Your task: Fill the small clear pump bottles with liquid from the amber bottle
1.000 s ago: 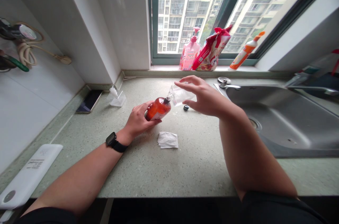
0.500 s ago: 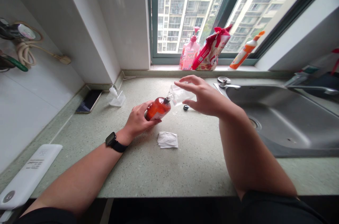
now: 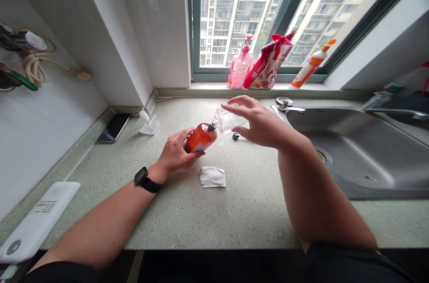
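Observation:
My left hand [image 3: 177,151] is wrapped round an amber bottle [image 3: 200,138], which tilts to the upper right. The black neck [image 3: 212,127] of that bottle meets the mouth of a clear bottle [image 3: 229,118]. My right hand [image 3: 256,120] grips the clear bottle, which lies tipped with its mouth toward the amber one. Its far side is hidden behind my fingers. A small black cap [image 3: 236,136] lies on the counter just below the clear bottle. Closer to me is a folded white tissue [image 3: 212,176].
A clear container with a white pump top [image 3: 147,123] and a phone [image 3: 113,128] are at the left. A steel sink [image 3: 355,149] takes up the right. Along the window sill stand a pink pump bottle [image 3: 240,68], a red pouch [image 3: 268,64] and an orange-white bottle [image 3: 311,65].
Both hands and both bottles hold almost the same pose. Only a very slight shift of the whole view shows.

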Motion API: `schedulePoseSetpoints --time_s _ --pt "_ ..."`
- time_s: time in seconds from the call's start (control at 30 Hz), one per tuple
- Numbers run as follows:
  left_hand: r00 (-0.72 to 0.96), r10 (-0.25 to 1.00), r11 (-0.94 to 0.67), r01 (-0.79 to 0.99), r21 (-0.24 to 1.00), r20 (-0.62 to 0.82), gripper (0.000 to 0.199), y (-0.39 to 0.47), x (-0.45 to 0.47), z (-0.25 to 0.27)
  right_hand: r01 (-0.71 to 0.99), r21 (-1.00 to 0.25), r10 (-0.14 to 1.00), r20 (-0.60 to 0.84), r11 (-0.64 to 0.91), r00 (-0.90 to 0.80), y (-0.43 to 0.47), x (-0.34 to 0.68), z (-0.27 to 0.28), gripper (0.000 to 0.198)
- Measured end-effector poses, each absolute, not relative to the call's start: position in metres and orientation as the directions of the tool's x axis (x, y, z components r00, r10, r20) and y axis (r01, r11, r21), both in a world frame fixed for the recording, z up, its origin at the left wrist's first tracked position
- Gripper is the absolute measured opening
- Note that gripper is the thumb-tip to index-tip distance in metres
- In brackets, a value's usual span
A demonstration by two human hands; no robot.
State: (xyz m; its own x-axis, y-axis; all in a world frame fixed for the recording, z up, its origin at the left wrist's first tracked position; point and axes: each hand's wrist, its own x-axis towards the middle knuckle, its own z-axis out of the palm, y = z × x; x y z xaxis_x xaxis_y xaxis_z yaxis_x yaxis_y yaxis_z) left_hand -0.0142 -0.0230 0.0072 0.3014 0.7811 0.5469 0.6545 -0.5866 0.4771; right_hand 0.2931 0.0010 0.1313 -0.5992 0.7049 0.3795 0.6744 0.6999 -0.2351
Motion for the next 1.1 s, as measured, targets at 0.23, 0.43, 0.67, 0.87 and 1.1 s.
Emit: schedulePoseSetpoints --time_s 0.23,0.43,0.67,0.87,1.1 --pt "0.301 0.781 -0.592 0.638 0.492 0.548 0.076 -0.0238 -0.0136 0.0079 0.679 -0.206 0.696 0.383 0.705 -0.607 0.0002 0.2930 0.1313 0.073" --pt "0.296 0.781 -0.592 0.632 0.501 0.550 0.080 -0.0244 -0.0133 0.0078 0.682 -0.175 0.685 0.396 0.710 -0.611 -0.0002 0.2918 0.1315 0.070" --pt "0.306 0.784 -0.594 0.621 0.511 0.540 0.080 -0.0247 -0.0129 0.0100 0.688 -0.137 0.675 0.401 0.713 -0.619 -0.0023 0.2905 0.1336 0.067" --pt "0.301 0.787 -0.588 0.629 0.509 0.538 0.080 -0.0255 -0.0129 0.0096 0.687 -0.135 0.673 0.405 0.713 -0.619 -0.0032 0.2905 0.1335 0.069" --pt "0.305 0.780 -0.596 0.629 0.499 0.546 0.079 -0.0254 -0.0130 0.0091 0.694 -0.128 0.676 0.405 0.709 -0.615 -0.0051 0.2896 0.1335 0.072"
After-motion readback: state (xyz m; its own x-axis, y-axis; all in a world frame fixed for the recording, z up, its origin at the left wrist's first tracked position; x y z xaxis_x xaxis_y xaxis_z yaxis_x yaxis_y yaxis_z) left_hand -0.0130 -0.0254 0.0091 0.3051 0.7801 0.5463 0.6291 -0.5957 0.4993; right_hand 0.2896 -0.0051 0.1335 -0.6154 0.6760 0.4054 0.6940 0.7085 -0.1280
